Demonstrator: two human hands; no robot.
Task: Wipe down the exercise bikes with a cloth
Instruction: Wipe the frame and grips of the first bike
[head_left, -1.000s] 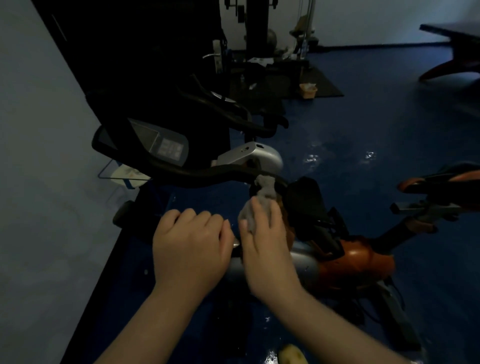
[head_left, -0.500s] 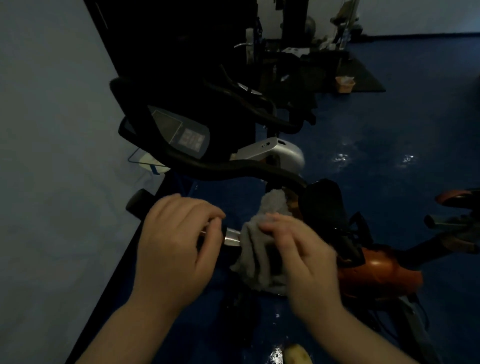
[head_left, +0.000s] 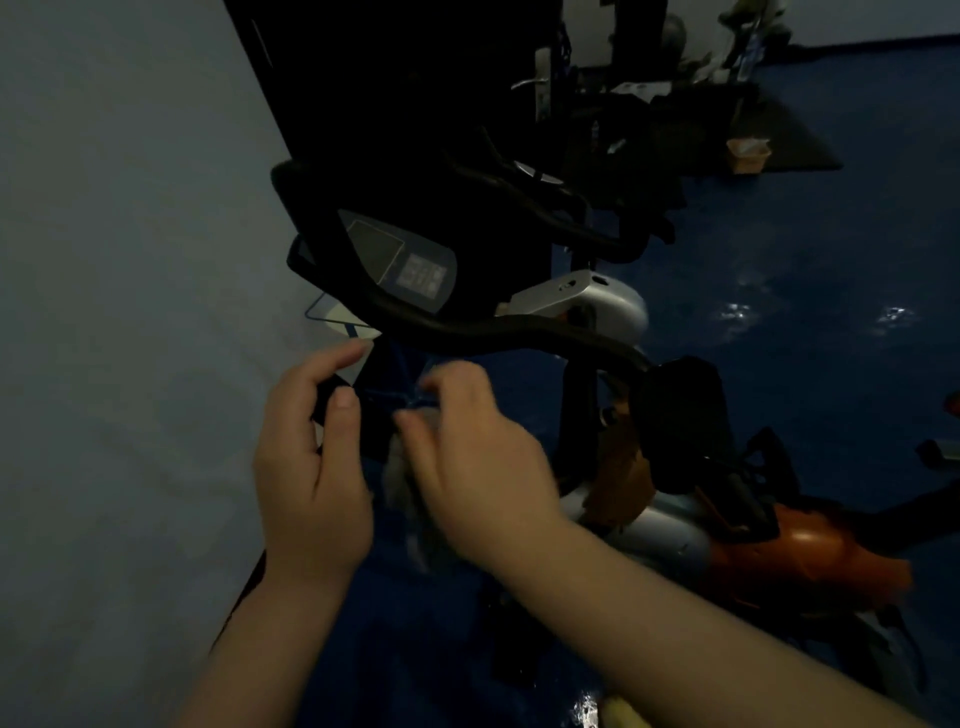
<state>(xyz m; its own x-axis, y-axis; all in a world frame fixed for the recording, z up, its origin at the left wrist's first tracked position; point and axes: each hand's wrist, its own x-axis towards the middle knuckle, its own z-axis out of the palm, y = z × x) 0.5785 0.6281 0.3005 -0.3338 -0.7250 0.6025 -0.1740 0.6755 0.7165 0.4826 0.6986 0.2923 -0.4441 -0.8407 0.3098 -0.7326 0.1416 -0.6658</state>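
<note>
I count two exercise bikes: the near bike (head_left: 675, 525) with its orange body, and a second bike (head_left: 576, 306) behind it. There is one grey cloth (head_left: 410, 499). My left hand (head_left: 311, 467) reaches forward, fingers (head_left: 343, 400) curled around a dark handlebar end (head_left: 332, 400). My right hand (head_left: 472, 457) is blurred; its fingers are bent over the cloth, gripping it just beside the left hand, below the handlebar (head_left: 519, 332).

The cloth (head_left: 415, 499) lay under the right hand (head_left: 478, 462), just right of the left hand (head_left: 311, 467), with the handlebar (head_left: 519, 332) and console (head_left: 405, 260) beyond both hands and the bike's body (head_left: 810, 561) to their right.
</note>
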